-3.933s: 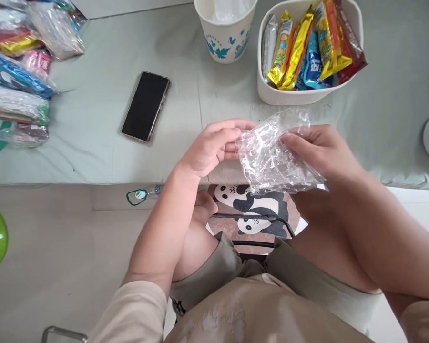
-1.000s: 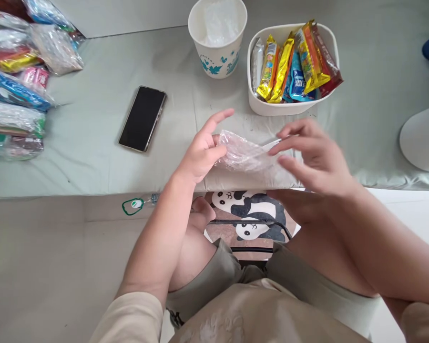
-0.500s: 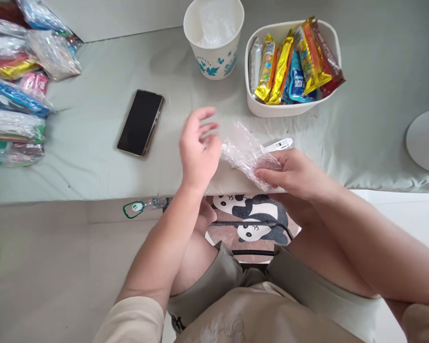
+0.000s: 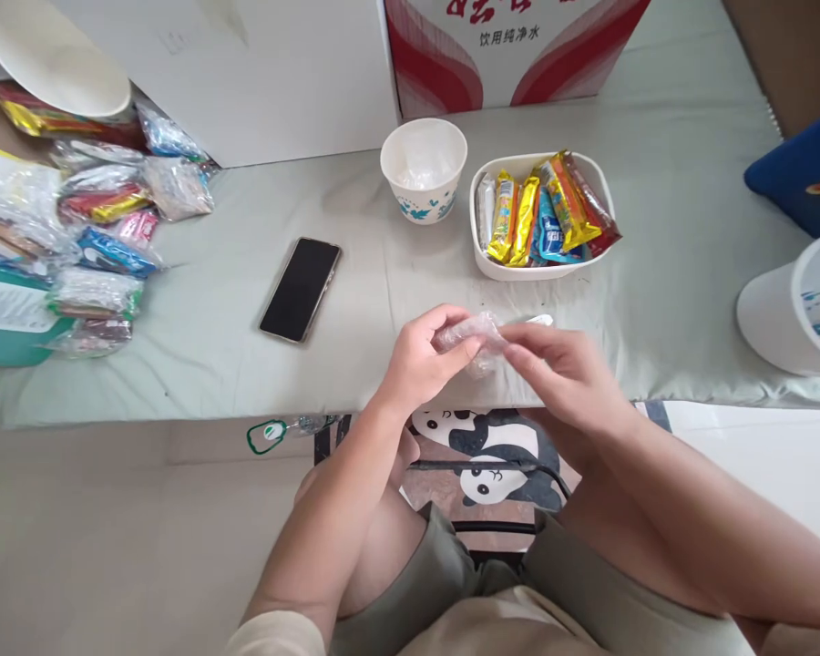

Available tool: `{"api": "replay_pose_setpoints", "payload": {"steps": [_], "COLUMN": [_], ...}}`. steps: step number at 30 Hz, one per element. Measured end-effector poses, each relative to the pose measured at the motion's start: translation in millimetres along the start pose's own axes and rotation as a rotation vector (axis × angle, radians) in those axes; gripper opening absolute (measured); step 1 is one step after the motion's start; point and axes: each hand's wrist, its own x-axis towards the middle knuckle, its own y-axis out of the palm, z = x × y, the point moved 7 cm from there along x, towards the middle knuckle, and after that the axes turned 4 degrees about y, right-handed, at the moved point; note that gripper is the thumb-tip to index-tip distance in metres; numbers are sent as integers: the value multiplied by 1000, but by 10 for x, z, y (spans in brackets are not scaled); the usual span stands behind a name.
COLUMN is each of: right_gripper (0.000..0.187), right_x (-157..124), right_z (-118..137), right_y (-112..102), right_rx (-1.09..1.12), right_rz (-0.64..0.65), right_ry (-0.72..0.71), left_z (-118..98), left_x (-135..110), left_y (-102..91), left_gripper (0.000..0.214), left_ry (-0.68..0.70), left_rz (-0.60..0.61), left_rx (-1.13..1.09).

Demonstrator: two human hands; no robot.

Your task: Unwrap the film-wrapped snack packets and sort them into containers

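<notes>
The left hand has its fingers clamped on a crumpled clear bag near the table's front edge. The right hand's fingers touch the bag's right end — whether they pinch it, I cannot tell. Beyond stand a paper cup and a snack tub.

1. You face a pale green cloth-covered surface bearing a white plastic tub.
2. Left of the tub you have a leaf-printed paper cup, then a smartphone, then heaped snack packets.
3. Behind it you see a red-and-white drinking-water carton.
4. Right of it, well apart, you have a round white container.
5. On your side of it, a small white object, partly hidden.
</notes>
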Motion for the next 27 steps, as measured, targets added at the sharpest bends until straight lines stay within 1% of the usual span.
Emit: {"api": "replay_pose_setpoints", "payload": {"steps": [1, 2, 3, 4, 5, 7, 8, 10, 11, 13, 15, 16, 18, 20, 21, 22, 23, 24, 25, 26, 27], "right_gripper": [26, 34, 39, 37, 30, 19, 18, 15, 13, 10, 12, 14, 19, 25, 29, 30, 27, 20, 11, 5, 16], "right_x": [-2, -4, 1, 14, 27, 32, 22, -6, -14, 11, 136, 251, 621, 1175, 1500, 1833, 2148, 2423, 2646, 2810, 2922], "right_z": [22, 45, 51, 31, -12, -109, -133, -121, -78, 97, 403, 586, 939, 1153, 1186, 1158, 1078, 962, 835, 731, 658], "right_y": [-63, -97, -94, -65, -27, 19, 25, 33, 37, -9, -140, -218, -321, -358, -328, -272, -212, -159, -84, -20, 42], "right_rx": [-24, -41, -50, -52, -48, -16, 8, 32, 22, -63, -234, -339, -556, -739, -832, -917, -975, -987, -947, -914, -870], "right_rz": [-98, -161, -174, -153, -121, -109, -127, -142, -131, -139, -236, -313, -437, -509, -483, -413, -327, -244, -138, -79, -43], "right_ry": [-27, -61, -79, -69, -32, 46, 54, 21, -13, -112, -257, -331, -452, -475, -463, -432, -381, -315, -272, -254, -271], "left_z": [-13, -25, -33, -36, -31, 3, 28, 70, 80, 73, 58, 55, 47, 39, 39, 43, 49, 54, 55, 50, 40], "left_x": [-4, -12, -22, -33, -42, -55, -59, -62, -58, -37, -5, 11, 36, 55, 62, 68, 72, 76, 78, 78, 74], "left_y": [-16, -14, 1, 17, 30, 38, 38, 39, 37, -7, -115, -183, -306, -385, -414, -440, -468, -500, -539, -587, -643], "left_gripper": [27, 25, 24, 25, 27, 31, 31, 27, 27, 35, 41, 39, 29, 21, 20, 20, 20, 21, 23, 25, 26], "left_ry": [3, 6, 6, 5, 1, -18, -31, -50, -49, -21, 12, 23, 38, 44, 41, 34, 25, 17, 14, 16, 22], "left_rz": [4, 29, 64, 95, 114, 105, 88, 61, 53, 19, -51, -91, -142, -141, -135, -132, -135, -144, -159, -176, -193], "left_rx": [-17, -39, -68, -104, -140, -193, -199, -198, -205, -251, -315, -340, -368, -376, -378, -382, -390, -404, -426, -452, -481]}}
